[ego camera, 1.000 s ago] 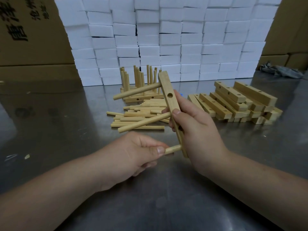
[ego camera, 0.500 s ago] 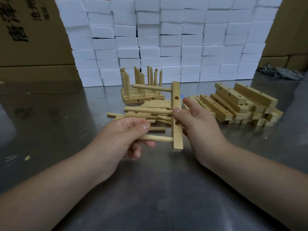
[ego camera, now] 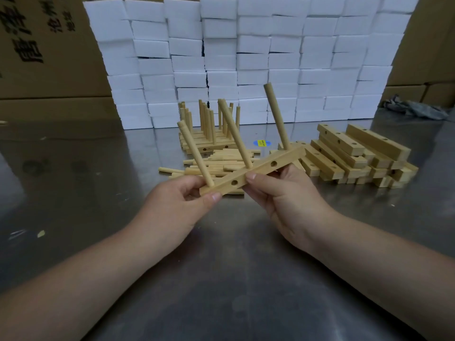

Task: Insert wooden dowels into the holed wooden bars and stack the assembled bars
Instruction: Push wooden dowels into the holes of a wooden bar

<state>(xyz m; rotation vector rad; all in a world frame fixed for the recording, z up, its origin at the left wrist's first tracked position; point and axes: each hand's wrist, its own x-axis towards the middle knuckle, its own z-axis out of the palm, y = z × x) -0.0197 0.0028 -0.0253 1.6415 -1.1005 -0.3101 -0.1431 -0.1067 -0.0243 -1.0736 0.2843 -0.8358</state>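
1. Our left hand (ego camera: 177,207) pinches the near end of a square wooden bar (ego camera: 261,168) between the thumb and the curled fingers. Our right hand (ego camera: 283,200) grips the same bar near its middle, with the thumb on the side face.
2. We hold the bar in the air above the metal table (ego camera: 221,279). It is tilted, with the far end higher and to the right. Its side face shows 2 round holes.
3. 3 smooth round dowels stand out of the upper face of the bar: the left dowel (ego camera: 194,153), the middle dowel (ego camera: 235,134) and the right dowel (ego camera: 275,114). All 3 lean a little to the left.
4. Just behind the bar, the loose dowels (ego camera: 221,163) lie flat in a low pile on the table.
5. Farther back is the stack of assembled bars (ego camera: 206,143), with its dowels pointing up.
6. On the right lies the pile of bare bars (ego camera: 349,153), pale wood with sharp edges and holes in the top faces.
7. The table surface is dull and grey and gives soft reflections. Behind it rises a wall of white blocks (ego camera: 246,57), and brown cardboard boxes (ego camera: 49,45) stand at the side.
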